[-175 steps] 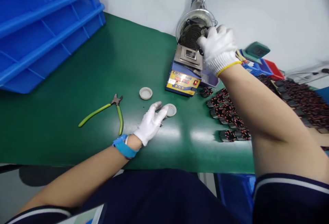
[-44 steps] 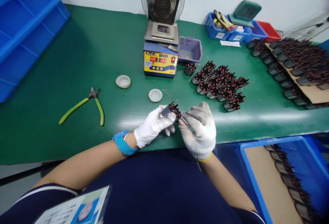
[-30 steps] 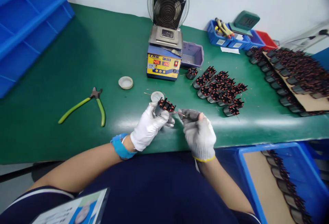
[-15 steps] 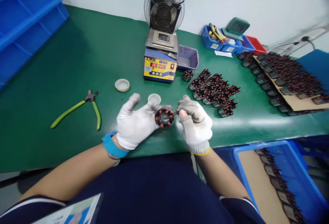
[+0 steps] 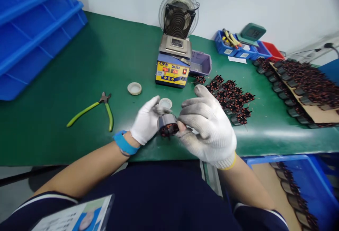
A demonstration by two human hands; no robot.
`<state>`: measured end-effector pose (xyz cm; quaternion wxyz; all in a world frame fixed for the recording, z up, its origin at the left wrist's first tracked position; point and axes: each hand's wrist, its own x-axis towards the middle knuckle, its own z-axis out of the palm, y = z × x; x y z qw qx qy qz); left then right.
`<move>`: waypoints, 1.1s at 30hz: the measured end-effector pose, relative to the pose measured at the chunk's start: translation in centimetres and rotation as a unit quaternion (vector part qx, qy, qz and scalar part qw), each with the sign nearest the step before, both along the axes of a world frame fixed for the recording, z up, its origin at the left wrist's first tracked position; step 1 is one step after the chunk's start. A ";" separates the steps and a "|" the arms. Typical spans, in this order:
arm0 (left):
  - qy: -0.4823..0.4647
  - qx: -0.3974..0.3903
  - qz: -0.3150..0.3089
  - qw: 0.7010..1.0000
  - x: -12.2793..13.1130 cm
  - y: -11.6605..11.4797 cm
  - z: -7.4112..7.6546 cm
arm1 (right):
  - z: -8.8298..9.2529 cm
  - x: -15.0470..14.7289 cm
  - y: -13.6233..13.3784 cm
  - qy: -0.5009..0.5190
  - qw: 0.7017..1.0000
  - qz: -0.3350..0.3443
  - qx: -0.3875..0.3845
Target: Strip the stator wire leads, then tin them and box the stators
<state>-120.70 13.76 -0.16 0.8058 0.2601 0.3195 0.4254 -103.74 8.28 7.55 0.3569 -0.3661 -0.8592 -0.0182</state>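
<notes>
A motor stator, a grey metal ring with dark copper-wound coils, is held over the front of the green bench. Its smooth outer wall faces up and its coils point toward me. White-gloved, my left hand grips the stator from its left side, with a blue band at the wrist. My right hand, also gloved, has its bare thumb tip against the ring's right edge; the forefinger is bent close to it and the other fingers are raised. Whether a wire lies in that pinch is hidden.
Green-handled cutters lie left, near two small round dishes, one of them a pale dish. Behind stands a solder pot with a digital display. More wound stators crowd the right; a blue crate sits below the edge.
The stator has turned from showing its open ring to showing its outer wall. My right hand has come up against it, its fingers less curled. The whole view has shifted slightly.
</notes>
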 end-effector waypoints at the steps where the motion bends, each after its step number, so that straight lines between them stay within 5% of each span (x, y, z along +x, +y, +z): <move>1: -0.016 -0.017 -0.081 0.996 0.0 -0.2 -0.1 | 0.0 -0.1 0.0 0.009 1.000 0.002 -0.014; 3: -0.019 -0.004 -0.223 0.975 0.2 -1.0 -0.2 | -0.5 -0.1 -0.2 0.025 0.999 -0.007 -0.035; 4: -0.004 0.024 -0.240 0.970 0.4 -1.5 -0.2 | -1.0 0.0 -0.3 0.037 0.998 -0.014 -0.043; 7: 0.094 0.124 -0.101 0.983 1.0 -3.0 0.1 | -2.7 0.7 -0.8 0.172 0.981 -0.050 -0.078; 10: 0.150 0.184 0.061 0.969 1.4 -3.5 0.1 | -4.2 2.1 -1.4 0.417 0.898 -0.085 -0.112; 12: 0.157 0.220 0.113 0.956 1.5 -3.4 -0.3 | -5.0 2.8 -2.2 0.467 0.865 -0.124 -0.131; 15: 0.131 0.255 0.132 0.949 1.4 -3.2 -1.4 | -6.3 2.0 -3.8 0.353 0.896 -0.186 -0.192; 19: 0.099 0.260 0.062 0.959 1.1 -3.8 -2.2 | -8.2 -1.7 -4.9 0.191 0.926 -0.207 -0.251; 24: 0.171 0.306 -0.037 0.936 0.8 -4.6 -2.1 | -10.4 -2.9 -3.0 0.242 0.923 -0.242 -0.173; 30: 0.125 0.250 -0.052 0.959 1.2 -4.1 -1.7 | -10.5 -1.9 -3.2 0.193 0.948 -0.152 -0.201; 33: 0.132 0.233 0.016 0.963 0.9 -3.8 -0.8 | -10.1 -1.9 -3.9 0.158 0.957 -0.115 -0.216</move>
